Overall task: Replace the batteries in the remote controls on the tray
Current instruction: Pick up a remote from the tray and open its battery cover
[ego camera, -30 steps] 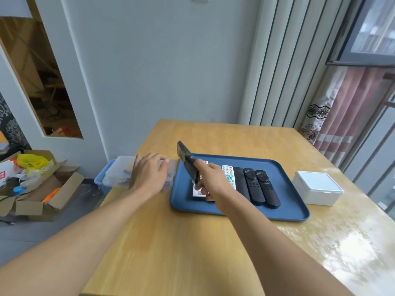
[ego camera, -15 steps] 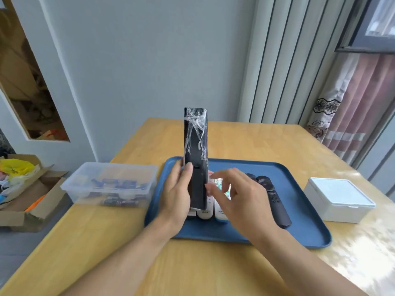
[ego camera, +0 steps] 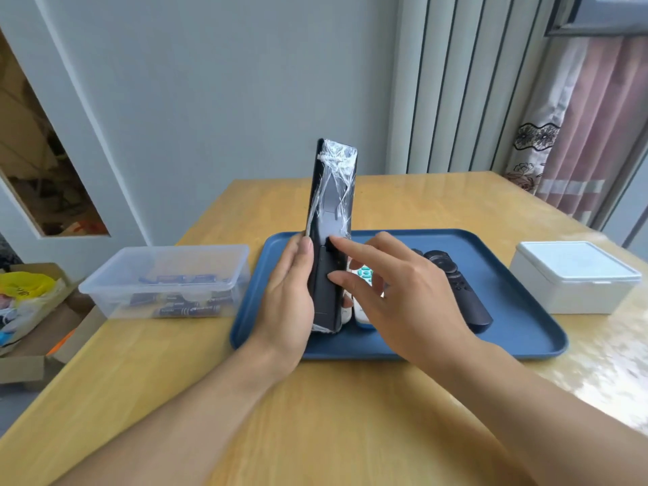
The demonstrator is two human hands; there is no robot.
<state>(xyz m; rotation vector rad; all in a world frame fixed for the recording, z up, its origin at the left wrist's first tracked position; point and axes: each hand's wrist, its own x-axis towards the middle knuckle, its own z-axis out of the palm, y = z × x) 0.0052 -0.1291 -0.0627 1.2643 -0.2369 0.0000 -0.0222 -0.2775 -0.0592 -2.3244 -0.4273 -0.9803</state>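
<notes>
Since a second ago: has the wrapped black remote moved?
Yes. The wrapped black remote, then tilted low over the blue tray, now stands upright above it in the left hand.

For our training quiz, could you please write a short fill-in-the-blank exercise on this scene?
1. The left hand holds a black remote wrapped in ____.
2. The tray under the other remotes is ____ in colour.
3. The clear box of batteries sits to the ____ of the tray.
4. The right hand touches the remote's back with its ____.

Missing words: plastic film; blue; left; fingertips
</notes>
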